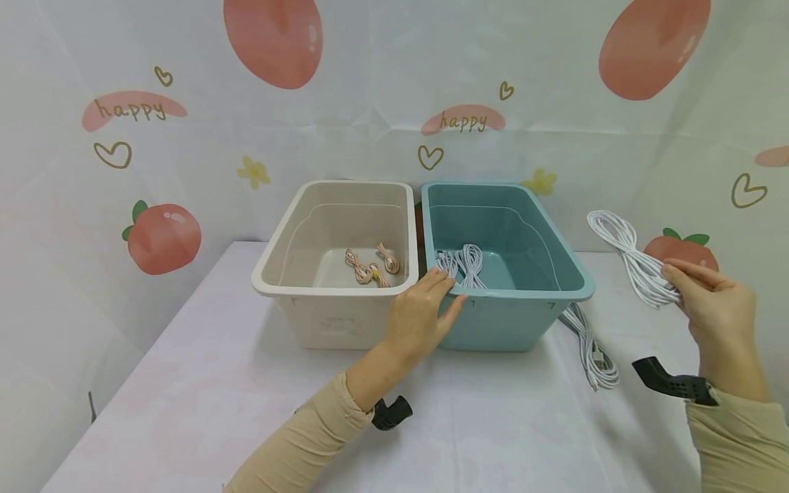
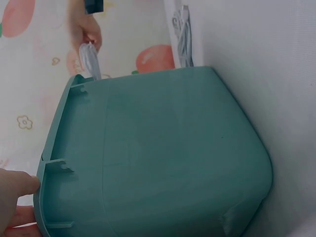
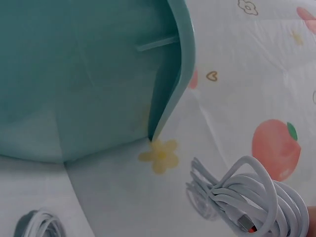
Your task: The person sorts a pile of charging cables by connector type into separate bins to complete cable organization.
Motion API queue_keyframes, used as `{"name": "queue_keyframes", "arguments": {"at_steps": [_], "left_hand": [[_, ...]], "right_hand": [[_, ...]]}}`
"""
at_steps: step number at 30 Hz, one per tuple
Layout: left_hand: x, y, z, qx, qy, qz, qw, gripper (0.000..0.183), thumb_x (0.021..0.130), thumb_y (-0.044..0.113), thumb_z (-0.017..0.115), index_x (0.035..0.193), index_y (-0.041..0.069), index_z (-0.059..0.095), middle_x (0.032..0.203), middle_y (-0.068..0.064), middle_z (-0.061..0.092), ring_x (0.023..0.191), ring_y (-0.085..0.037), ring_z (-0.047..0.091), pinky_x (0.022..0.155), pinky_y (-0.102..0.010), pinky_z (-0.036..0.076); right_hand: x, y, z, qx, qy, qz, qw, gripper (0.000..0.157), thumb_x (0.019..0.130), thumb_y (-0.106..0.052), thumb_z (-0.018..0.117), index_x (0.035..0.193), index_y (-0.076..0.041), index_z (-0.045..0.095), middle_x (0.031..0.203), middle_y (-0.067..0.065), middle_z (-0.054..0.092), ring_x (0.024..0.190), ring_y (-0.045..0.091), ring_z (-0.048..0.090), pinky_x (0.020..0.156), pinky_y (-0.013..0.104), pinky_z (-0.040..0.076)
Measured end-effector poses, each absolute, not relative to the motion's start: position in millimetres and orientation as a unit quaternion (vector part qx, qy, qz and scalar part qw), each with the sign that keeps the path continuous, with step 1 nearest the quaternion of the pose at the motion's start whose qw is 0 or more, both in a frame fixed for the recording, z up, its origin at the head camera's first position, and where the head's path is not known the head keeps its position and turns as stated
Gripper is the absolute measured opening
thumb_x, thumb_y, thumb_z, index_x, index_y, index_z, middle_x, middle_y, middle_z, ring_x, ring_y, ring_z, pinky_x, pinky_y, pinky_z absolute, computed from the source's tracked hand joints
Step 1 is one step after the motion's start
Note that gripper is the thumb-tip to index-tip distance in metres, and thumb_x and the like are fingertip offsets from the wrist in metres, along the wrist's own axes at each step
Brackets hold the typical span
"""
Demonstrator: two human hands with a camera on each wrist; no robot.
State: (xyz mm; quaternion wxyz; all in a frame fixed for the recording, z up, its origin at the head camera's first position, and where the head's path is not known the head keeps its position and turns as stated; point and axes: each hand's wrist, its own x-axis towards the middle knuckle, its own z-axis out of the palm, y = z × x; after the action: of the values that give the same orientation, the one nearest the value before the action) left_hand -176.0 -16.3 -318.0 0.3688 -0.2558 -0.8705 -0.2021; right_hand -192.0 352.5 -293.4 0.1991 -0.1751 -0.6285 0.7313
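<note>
My right hand (image 1: 718, 308) pinches a coiled white cable (image 1: 637, 263) in the air, right of the teal bin (image 1: 493, 322). In the right wrist view the cable (image 3: 252, 197) shows a metal plug among its loops. My left hand (image 1: 419, 311) grips the near left rim of the teal bin, the thumb outside and the fingers over the edge, as the left wrist view shows. White coiled cables (image 1: 465, 263) lie inside that bin, at its near left. Another white cable bundle (image 1: 594, 356) lies on the table by the bin's right side.
A cream bin (image 1: 333, 322) stands close to the left of the teal one, with several small beige cable bundles (image 1: 364, 270) inside. Both bins rest on a white-covered table (image 1: 203, 411). Behind them hangs a white cloth (image 1: 345, 109) printed with peaches.
</note>
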Motion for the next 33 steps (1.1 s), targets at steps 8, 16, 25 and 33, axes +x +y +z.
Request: {"name": "queue_keyframes", "arguments": {"at_steps": [8,16,25,33], "left_hand": [[-176.2,-16.6,-318.4,-0.261,-0.866,-0.208,0.372,0.025,0.085,0.026,0.067,0.099,0.007,0.072,0.106,-0.008,0.072,0.106,-0.021,0.066,0.084,-0.03,0.056],[-175.9,-16.7,-318.1,-0.261,-0.868,-0.21,0.365,0.025,0.085,0.026,0.067,0.1,0.006,0.072,0.107,-0.008,0.071,0.106,-0.022,0.066,0.085,-0.031,0.056],[-175.0,-16.4,-317.4,-0.262,-0.867,-0.208,0.37,0.026,0.085,0.026,0.067,0.099,0.006,0.072,0.107,-0.008,0.071,0.106,-0.022,0.066,0.084,-0.031,0.056],[-174.4,-16.5,-316.9,-0.26,-0.867,-0.207,0.371,0.025,0.085,0.027,0.067,0.099,0.006,0.072,0.106,-0.007,0.071,0.106,-0.021,0.066,0.084,-0.03,0.056]], "right_hand": [[-192.6,348.9,-281.7,-0.123,-0.595,0.772,0.187,0.011,0.073,-0.007,0.077,0.08,-0.015,0.077,0.073,-0.01,0.068,0.061,0.001,0.065,0.051,0.015,0.053],[-197.7,340.2,-273.4,-0.124,-0.608,0.762,0.185,0.014,0.068,-0.011,0.081,0.08,-0.016,0.077,0.076,-0.013,0.068,0.063,-0.001,0.065,0.051,0.015,0.053],[-199.6,333.6,-267.2,-0.117,-0.611,0.761,0.182,0.018,0.068,-0.011,0.081,0.084,-0.015,0.076,0.079,-0.013,0.067,0.067,-0.001,0.064,0.052,0.015,0.054],[-201.5,325.4,-260.1,-0.118,-0.625,0.753,0.168,0.015,0.069,-0.014,0.081,0.083,-0.018,0.077,0.075,-0.013,0.067,0.067,-0.002,0.063,0.052,0.014,0.053]]}}
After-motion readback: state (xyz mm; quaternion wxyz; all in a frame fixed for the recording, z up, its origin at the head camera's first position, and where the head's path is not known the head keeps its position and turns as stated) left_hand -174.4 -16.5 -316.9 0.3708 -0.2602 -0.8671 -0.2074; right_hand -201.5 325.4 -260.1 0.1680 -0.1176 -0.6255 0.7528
